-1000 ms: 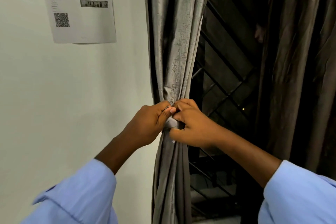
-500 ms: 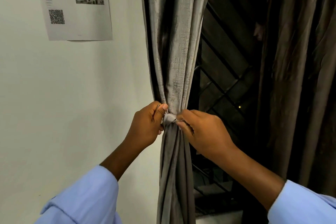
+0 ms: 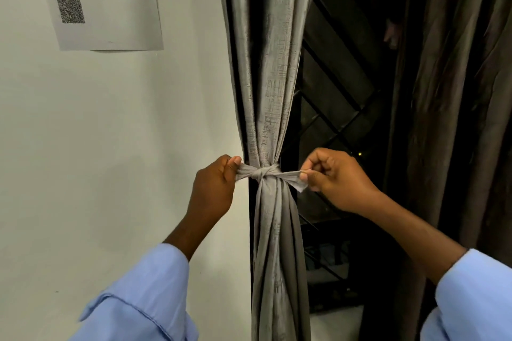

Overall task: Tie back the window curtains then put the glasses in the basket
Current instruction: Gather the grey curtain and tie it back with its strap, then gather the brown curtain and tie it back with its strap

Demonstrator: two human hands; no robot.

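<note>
A grey curtain (image 3: 273, 77) hangs gathered in the middle of the head view. A grey fabric tie (image 3: 263, 172) is knotted round it at waist height. My left hand (image 3: 214, 185) pinches the tie's left end beside the curtain. My right hand (image 3: 332, 180) pinches the right end, and the strip is stretched taut between them. A second, darker curtain (image 3: 457, 108) hangs loose at the right. No glasses or basket are in view.
A white wall (image 3: 110, 147) fills the left side, with a printed sheet carrying a QR code (image 3: 102, 3) taped high up. Behind the curtains is a dark window with a black metal grille (image 3: 338, 108).
Both hands were together at the knot on the curtain. They have moved apart sideways, each drawing out an end of the tie, and the knot now sits tight.
</note>
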